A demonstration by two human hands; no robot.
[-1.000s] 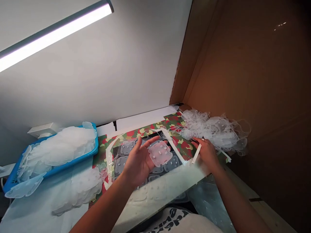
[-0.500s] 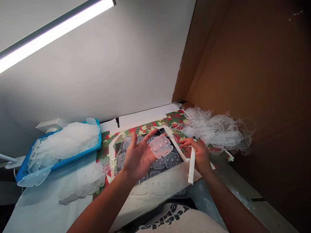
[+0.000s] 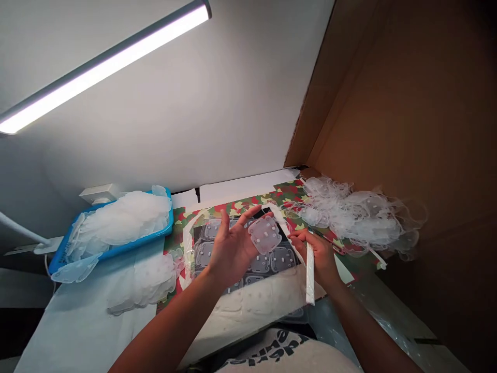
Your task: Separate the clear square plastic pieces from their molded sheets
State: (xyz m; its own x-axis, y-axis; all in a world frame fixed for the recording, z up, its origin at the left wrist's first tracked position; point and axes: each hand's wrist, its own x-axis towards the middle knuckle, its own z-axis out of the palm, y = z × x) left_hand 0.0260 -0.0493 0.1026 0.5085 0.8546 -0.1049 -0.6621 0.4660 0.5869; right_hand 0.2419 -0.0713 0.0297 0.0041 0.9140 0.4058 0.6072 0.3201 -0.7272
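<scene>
My left hand (image 3: 235, 254) is turned palm up, thumb apart, with a small translucent pad (image 3: 264, 234) lying on its outstretched fingers. The pad has rounded corners and small pale raised spots. In my right hand (image 3: 319, 256), closed to the right of the pad, is a white-wrapped stick (image 3: 309, 274) whose lower end hangs below the fingers. What its upper end is like, I cannot make out. Beneath both hands lies a sheet of similar clear pads (image 3: 285, 259), seen over a dark ground, with a milky film (image 3: 260, 296) across its near part.
A blue basket (image 3: 116, 249) heaped with translucent pieces stands at left, with a loose pile of pads (image 3: 145, 284) before it. Tangled clear scraps (image 3: 357, 215) lie at right on the camouflage-patterned mat (image 3: 287, 194). A cardboard wall (image 3: 407, 114) rises at right; a tube lamp (image 3: 112, 65) hangs above.
The whole view has shifted a little, so things appear farther right. Both hands keep nearly the same pose, the pad still on the left fingers and the stick in the right hand.
</scene>
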